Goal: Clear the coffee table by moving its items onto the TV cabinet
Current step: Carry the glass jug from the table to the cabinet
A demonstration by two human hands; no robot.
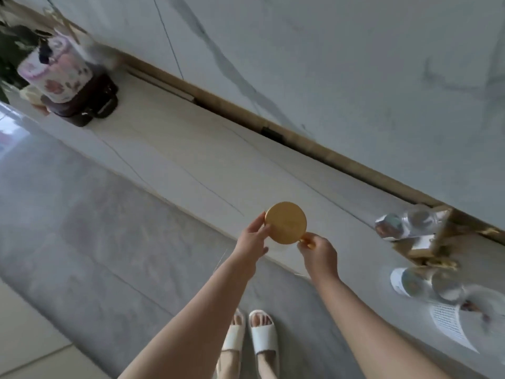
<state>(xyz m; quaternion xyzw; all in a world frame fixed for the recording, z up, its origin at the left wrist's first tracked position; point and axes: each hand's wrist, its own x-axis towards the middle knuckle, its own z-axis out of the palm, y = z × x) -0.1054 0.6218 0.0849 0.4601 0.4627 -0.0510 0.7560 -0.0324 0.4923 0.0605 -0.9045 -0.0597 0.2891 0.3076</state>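
Hands grip a round, wooden-lidded cup (285, 223) over the pale cabinet top (191, 160): left hand (252, 236) rim, right hand (318, 251) handle.

A broad bare stretch of TV cabinet (191, 160) lies between the floral vase (58, 75) at left and plastic bottles (404, 224) at right.

Quantities: two hands (252, 237) (318, 253), one lidded cup (285, 222), one floral canister (56, 73), two white slippers (232, 336) (263, 333), one printed sheet (451, 326).
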